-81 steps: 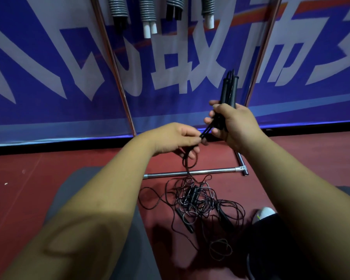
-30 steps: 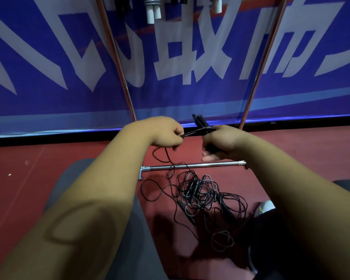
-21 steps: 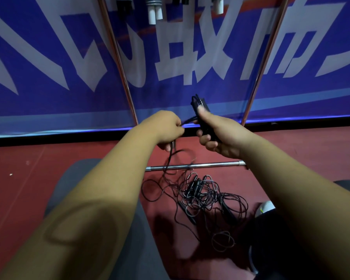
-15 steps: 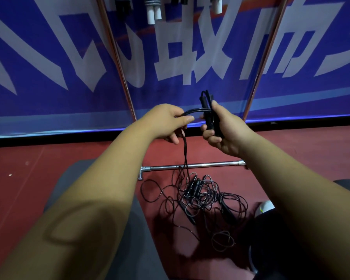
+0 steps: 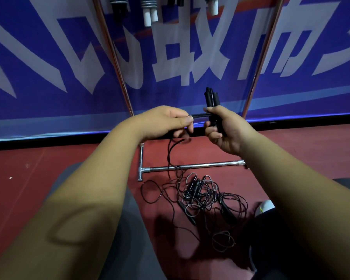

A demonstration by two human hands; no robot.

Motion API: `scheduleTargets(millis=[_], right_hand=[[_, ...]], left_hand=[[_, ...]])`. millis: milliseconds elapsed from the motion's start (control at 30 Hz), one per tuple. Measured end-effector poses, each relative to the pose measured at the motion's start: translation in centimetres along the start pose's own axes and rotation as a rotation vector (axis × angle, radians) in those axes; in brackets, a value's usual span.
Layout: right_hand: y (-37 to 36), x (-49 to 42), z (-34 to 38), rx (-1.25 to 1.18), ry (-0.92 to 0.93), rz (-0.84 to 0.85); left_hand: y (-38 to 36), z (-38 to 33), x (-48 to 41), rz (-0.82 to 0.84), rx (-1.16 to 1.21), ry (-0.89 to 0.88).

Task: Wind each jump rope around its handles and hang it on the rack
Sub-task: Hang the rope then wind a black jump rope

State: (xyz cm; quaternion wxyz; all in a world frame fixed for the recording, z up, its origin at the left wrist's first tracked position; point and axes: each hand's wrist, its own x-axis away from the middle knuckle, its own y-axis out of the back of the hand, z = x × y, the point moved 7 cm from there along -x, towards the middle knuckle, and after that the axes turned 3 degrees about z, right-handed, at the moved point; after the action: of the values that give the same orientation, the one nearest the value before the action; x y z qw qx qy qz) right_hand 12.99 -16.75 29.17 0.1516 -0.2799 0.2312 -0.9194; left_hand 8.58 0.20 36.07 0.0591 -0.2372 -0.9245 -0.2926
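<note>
Rope (image 5: 198, 116) pinched by left hand (image 5: 166, 124), handles (image 5: 210, 98) gripped in right hand (image 5: 228, 132), could snag in the floor pile (image 5: 206, 195) and slacken its turns

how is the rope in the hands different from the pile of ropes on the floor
The held rope has its black handles together, upright in the right hand; the floor pile has handles scattered, lying flat. The held rope runs taut across to the left hand, which pinches it; the floor pile lies in loose tangled loops. Both have thin cord and black handles.
</note>
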Motion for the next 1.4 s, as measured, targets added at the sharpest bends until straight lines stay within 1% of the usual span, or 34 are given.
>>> scheduleTargets(millis=[67,133,300,467,533,633,733,800,833,933,967,1033,1100,1200,1300,1400], right_hand=[[0.0,0.0,0.3,-0.025,-0.003,0.012],[-0.1,0.1,0.5,-0.038,-0.013,0.029],[0.1,0.4,1.6,-0.068,-0.018,0.069],[-1.6,1.9,1.3,0.060,-0.157,0.242],[-2.2,2.7,0.8,0.123,-0.200,0.295],[-3.2,4.0,-0.3,0.218,-0.278,0.405],[-3.8,4.8,-2.9,0.316,-0.422,0.580],[-3.8,5.4,-4.9,0.389,-0.530,0.688],[-3.9,5.6,-5.5,0.409,-0.555,0.728],[-4.6,6.7,-6.4,0.442,-0.628,0.782],[-4.7,7.0,-6.5,0.490,-0.649,0.785],[-4.3,7.0,-6.6,0.624,-0.659,0.723],[-3.7,6.4,-6.8,0.698,-0.653,0.634],[-2.5,4.9,-7.3,0.754,-0.631,0.531],[-0.8,3.2,-7.4,0.841,-0.586,0.411],[0.3,2.0,-7.0,0.881,-0.518,0.284]], left_hand=[[-0.2,0.2,0.0,0.049,0.011,0.013],[-0.3,1.0,0.0,0.068,-0.044,0.064],[-1.2,4.2,-0.1,0.169,-0.279,0.264],[-1.1,6.7,-0.6,0.188,-0.368,0.360],[-0.7,7.2,-0.9,0.141,-0.391,0.376],[0.3,6.7,-1.5,0.007,-0.453,0.353],[1.3,5.3,-1.5,-0.107,-0.367,0.237],[1.6,4.2,-1.5,-0.114,-0.331,0.125],[1.5,3.6,-1.4,-0.103,-0.282,0.090],[1.4,2.5,-1.4,-0.113,-0.062,0.056],[1.4,2.2,-1.4,-0.115,-0.018,0.050],[1.3,1.8,-1.3,-0.108,0.009,0.040],[1.3,1.3,-1.2,-0.102,-0.038,0.019],[1.3,0.7,-0.8,-0.109,-0.113,0.035],[1.4,0.2,-0.3,-0.136,-0.246,0.045],[0.7,0.1,-0.1,-0.070,-0.300,0.058]])
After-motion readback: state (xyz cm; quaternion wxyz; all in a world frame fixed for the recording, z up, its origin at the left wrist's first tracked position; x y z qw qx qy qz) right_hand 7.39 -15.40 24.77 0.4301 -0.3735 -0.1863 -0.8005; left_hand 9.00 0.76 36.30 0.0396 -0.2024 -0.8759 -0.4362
